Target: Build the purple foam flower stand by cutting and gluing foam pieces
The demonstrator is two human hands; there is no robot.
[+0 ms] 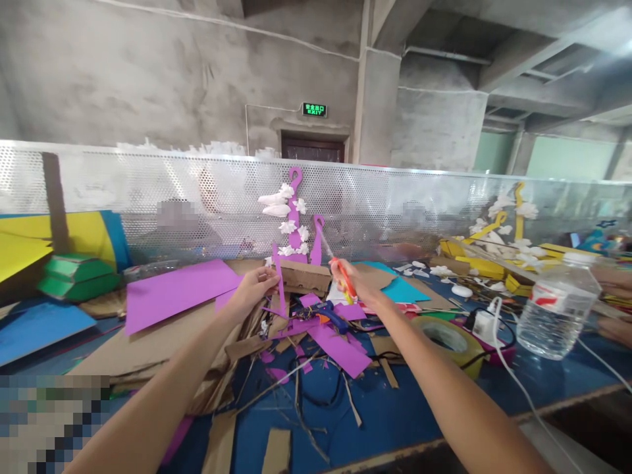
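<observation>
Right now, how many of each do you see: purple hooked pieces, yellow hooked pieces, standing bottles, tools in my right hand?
Purple hooked pieces: 2
Yellow hooked pieces: 2
Standing bottle: 1
Orange-handled tool in your right hand: 1
Total: 6

Left hand [254,289] pinches an upright purple strip [281,286]; right hand [356,282] grips an orange-handled tool [348,280], its slender tip directed upward. Between and below them, a blue glue gun [333,318] lies among purple scraps [340,350]. At right, a tape roll [473,352] and clear bottle [557,319]; behind, a perforated metal panel [232,191].
</observation>
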